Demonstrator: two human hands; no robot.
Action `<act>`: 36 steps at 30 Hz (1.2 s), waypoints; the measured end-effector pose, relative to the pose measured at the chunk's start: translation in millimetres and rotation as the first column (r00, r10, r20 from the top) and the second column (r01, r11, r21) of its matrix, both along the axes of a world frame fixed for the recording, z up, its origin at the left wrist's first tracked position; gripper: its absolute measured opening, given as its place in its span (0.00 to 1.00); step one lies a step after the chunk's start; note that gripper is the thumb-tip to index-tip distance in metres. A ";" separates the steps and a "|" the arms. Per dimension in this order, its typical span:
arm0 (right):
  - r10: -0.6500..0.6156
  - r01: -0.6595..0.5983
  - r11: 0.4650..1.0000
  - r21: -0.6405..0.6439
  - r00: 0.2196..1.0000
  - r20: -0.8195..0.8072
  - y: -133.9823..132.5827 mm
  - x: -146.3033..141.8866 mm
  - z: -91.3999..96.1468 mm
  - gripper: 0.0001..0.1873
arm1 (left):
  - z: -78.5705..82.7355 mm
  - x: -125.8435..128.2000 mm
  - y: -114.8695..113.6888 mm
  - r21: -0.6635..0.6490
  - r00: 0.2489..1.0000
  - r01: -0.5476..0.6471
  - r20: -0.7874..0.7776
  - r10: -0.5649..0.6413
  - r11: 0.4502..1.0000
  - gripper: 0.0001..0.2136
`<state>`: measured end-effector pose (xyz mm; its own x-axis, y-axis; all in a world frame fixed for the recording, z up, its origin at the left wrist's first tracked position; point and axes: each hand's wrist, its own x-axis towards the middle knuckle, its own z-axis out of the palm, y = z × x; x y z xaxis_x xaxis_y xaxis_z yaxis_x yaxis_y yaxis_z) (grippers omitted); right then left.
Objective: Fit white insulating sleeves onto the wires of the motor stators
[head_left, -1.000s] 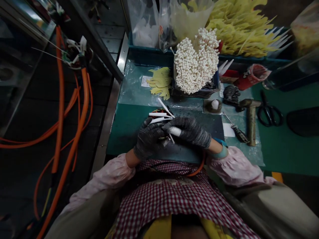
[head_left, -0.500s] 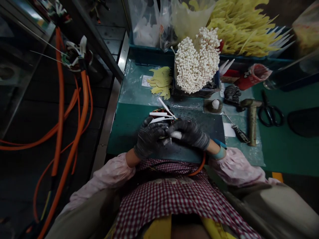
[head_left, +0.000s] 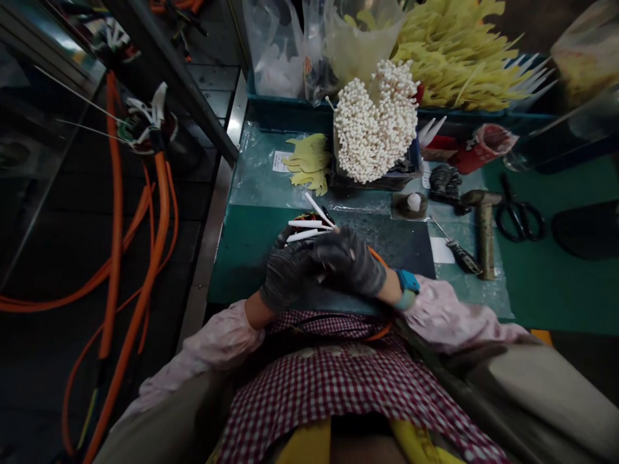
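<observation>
My left hand [head_left: 289, 270], in a dark grey glove, curls round the near-left side of a round workpiece with white-sleeved wires [head_left: 304, 224]. Several white sleeves fan out above the fingers, with a little red and yellow behind them. My right hand [head_left: 351, 263], gloved alike, lies closed over the right side of the same piece, its fingers bunched and slightly smeared by motion. What its fingertips pinch is hidden. An orange cable [head_left: 377, 256] shows beside the right hand, and runs below the wrist toward the lap.
Behind the hands stands a box of white-tipped sticks [head_left: 374, 129], with yellow sleeves [head_left: 308, 161] beside it. A screwdriver [head_left: 461, 254], hammer [head_left: 485, 232] and black scissors [head_left: 520, 212] lie right. Thick orange cables [head_left: 162, 225] hang left, past the table's metal edge [head_left: 206, 258].
My right hand has turned and drawn inward over the workpiece, covering the white piece that showed under its fingers. The blue watch and more orange cable now show. My left hand stays nearly still.
</observation>
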<state>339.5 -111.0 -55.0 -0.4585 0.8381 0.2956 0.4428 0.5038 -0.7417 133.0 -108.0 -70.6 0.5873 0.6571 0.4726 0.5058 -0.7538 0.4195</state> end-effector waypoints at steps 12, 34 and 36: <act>-0.089 0.127 0.984 -0.125 0.958 0.274 46.4 27.4 -3.9 0.25 | 7.6 -53.0 11.3 0.213 0.976 0.068 -0.216 -0.021 0.975 0.17; -0.525 0.466 0.803 0.371 0.848 0.072 87.8 56.6 38.5 0.05 | -9.9 -27.6 2.1 0.344 0.994 0.078 -0.102 -0.045 0.936 0.07; -0.484 0.468 0.828 0.308 0.874 -0.028 75.7 57.5 47.6 0.10 | -12.2 -30.7 2.8 0.311 0.988 0.098 -0.141 -0.056 0.945 0.08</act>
<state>397.0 -35.3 -7.4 -0.0457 0.8325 0.5522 0.7168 0.4124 -0.5623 102.4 -105.2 -82.8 0.6997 0.4360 0.5659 0.4744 -0.8759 0.0882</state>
